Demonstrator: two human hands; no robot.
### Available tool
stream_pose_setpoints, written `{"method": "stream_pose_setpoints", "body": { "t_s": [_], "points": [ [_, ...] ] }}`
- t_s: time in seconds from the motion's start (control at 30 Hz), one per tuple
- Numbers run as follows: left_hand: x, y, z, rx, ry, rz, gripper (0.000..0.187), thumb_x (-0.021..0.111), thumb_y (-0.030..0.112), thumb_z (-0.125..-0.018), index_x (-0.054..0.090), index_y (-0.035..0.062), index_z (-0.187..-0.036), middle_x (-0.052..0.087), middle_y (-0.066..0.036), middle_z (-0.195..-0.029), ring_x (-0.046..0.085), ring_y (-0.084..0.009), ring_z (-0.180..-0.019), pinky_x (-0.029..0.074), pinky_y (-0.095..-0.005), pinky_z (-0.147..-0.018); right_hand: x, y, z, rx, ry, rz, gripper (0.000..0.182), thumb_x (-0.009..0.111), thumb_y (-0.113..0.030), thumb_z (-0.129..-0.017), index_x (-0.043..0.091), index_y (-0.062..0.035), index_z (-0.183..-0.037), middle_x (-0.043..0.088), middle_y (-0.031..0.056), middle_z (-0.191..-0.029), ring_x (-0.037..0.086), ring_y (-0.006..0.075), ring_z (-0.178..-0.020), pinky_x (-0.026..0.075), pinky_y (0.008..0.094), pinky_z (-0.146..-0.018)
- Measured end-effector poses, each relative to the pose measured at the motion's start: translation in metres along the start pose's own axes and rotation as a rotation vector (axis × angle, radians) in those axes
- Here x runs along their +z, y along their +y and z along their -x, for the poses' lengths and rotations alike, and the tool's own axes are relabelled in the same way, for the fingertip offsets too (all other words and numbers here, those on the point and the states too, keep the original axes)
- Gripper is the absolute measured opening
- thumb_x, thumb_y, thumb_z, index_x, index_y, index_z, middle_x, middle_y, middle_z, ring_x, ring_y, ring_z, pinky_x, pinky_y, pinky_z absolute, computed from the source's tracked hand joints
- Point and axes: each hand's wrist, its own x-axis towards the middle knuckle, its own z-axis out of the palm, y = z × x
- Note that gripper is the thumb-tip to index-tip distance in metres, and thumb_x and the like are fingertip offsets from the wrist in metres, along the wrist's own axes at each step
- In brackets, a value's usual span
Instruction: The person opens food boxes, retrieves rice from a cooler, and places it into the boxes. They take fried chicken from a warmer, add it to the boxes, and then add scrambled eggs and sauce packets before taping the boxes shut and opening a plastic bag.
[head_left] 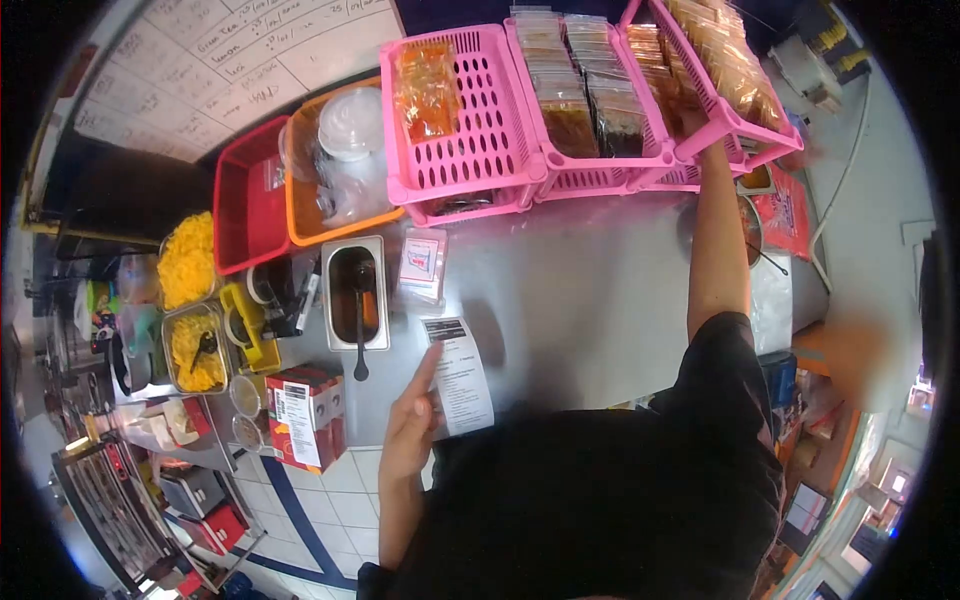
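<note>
You're pinching a long white paper receipt with a black printed header (462, 385) by its left edge in your left hand (408, 425), index finger extended. It lies to the right of, and nearer you than, the rectangular stainless-steel container (354, 300) with its black ladle (361, 340). Its long axis runs away from you, header end far, leaning slightly left; its lower end reaches near the counter's front edge. Right of that container, a broad stretch of grey metal counter (580, 310) gives you room, bounded beyond by pink slotted plastic baskets (470, 165). Your right hand (688, 119) is inside one, among clear packets (655, 75); its grip is hidden, so I cannot tell.
</note>
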Motion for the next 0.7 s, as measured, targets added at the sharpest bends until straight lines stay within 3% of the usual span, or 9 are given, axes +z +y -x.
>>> {"method": "stream_pose_setpoints", "body": {
  "t_s": [0.07,0.17,0.2,0.27,0.4,0.43,0.47,0.53,0.7],
  "points": [
    [-0.003,0.000,-0.001,0.008,-0.003,-0.008,0.087,0.051,0.058,-0.096,0.026,-0.0030,-0.153,0.048,-0.014,-0.141,0.053,-0.0158,-0.116,0.041,-0.0257,-0.093,0.000,0.011,-0.002,-0.130,0.091,-0.036,0.030,0.069,-0.021,-0.087,0.066,-0.0016,-0.109,0.071,0.0111,-0.092,0.067,0.0207,-0.081,0.055,0.0362,-0.078],
    [-0.006,0.005,0.003,0.034,-0.012,-0.024,0.086,0.051,0.057,-0.096,0.026,-0.0027,-0.153,0.047,-0.014,-0.142,0.051,-0.0183,-0.120,0.039,-0.0275,-0.098,-0.130,-0.099,-0.021,0.509,-0.489,-1.146,0.022,0.067,-0.015,-0.090,0.071,-0.0023,-0.106,0.070,0.0068,-0.104,0.062,0.0177,-0.089,0.051,0.0327,-0.082],
    [-0.007,0.006,0.006,0.049,-0.009,-0.038,0.086,0.052,0.056,-0.096,0.026,-0.0027,-0.153,0.047,-0.015,-0.142,0.051,-0.0183,-0.121,0.039,-0.0283,-0.099,-0.109,-0.088,-0.018,0.502,-0.490,-1.152,0.022,0.067,-0.015,-0.090,0.071,-0.0023,-0.106,0.070,0.0068,-0.104,0.062,0.0177,-0.089,0.051,0.0327,-0.082],
    [-0.008,0.010,0.014,0.075,0.002,-0.059,0.086,0.053,0.056,-0.096,0.027,-0.0027,-0.153,0.048,-0.015,-0.141,0.051,-0.0182,-0.121,0.039,-0.0292,-0.100,-0.039,-0.052,-0.011,0.577,-0.048,-1.021,0.026,0.073,-0.013,-0.086,0.069,0.0000,-0.108,0.069,0.0071,-0.102,0.061,0.0163,-0.082,0.051,0.0317,-0.072],
    [-0.008,0.015,0.041,0.055,0.059,-0.047,0.084,0.056,0.052,-0.096,0.026,-0.0021,-0.153,0.047,-0.015,-0.144,0.047,-0.0209,-0.128,0.035,-0.0328,-0.106,0.026,0.059,0.005,0.549,-0.173,-0.833,0.030,0.072,-0.005,-0.084,0.065,-0.0008,-0.113,0.068,0.0097,-0.102,0.062,0.0193,-0.093,0.054,0.0303,-0.079],
    [-0.011,0.014,0.051,0.024,0.078,-0.039,0.083,0.056,0.051,-0.096,0.026,-0.0016,-0.153,0.046,-0.016,-0.145,0.045,-0.0216,-0.130,0.034,-0.0340,-0.107,-0.043,-0.030,0.006,0.413,-0.181,-1.372,0.033,0.071,-0.004,-0.085,0.064,-0.0018,-0.117,0.067,0.0109,-0.105,0.063,0.0201,-0.099,0.054,0.0305,-0.083],
    [-0.014,0.011,0.058,0.028,0.100,-0.050,0.083,0.056,0.051,-0.096,0.026,-0.0016,-0.153,0.046,-0.016,-0.145,0.045,-0.0216,-0.130,0.034,-0.0340,-0.107,-0.051,-0.051,-0.013,0.467,-0.187,-1.263,0.033,0.070,-0.005,-0.085,0.064,-0.0019,-0.117,0.067,0.0112,-0.106,0.063,0.0204,-0.099,0.054,0.0308,-0.083],
    [-0.018,0.003,0.070,0.084,0.146,-0.152,0.093,0.055,0.058,-0.093,0.024,-0.0070,-0.152,0.044,-0.023,-0.145,0.057,-0.0254,-0.120,0.050,-0.0344,-0.090,-0.043,-0.047,-0.020,0.505,-0.136,-1.060,0.032,0.068,-0.007,-0.087,0.064,-0.0021,-0.118,0.067,0.0116,-0.107,0.063,0.0212,-0.099,0.054,0.0313,-0.083],
    [-0.016,0.005,0.109,0.029,0.281,-0.153,0.090,0.057,0.056,-0.092,0.028,-0.0055,-0.151,0.043,-0.023,-0.146,0.056,-0.0280,-0.120,0.047,-0.0357,-0.095,-0.035,-0.045,-0.020,0.487,-0.065,-0.807,0.032,0.063,-0.013,-0.090,0.064,-0.0025,-0.120,0.068,0.0128,-0.109,0.065,0.0231,-0.099,0.055,0.0328,-0.082]
  ]
}}
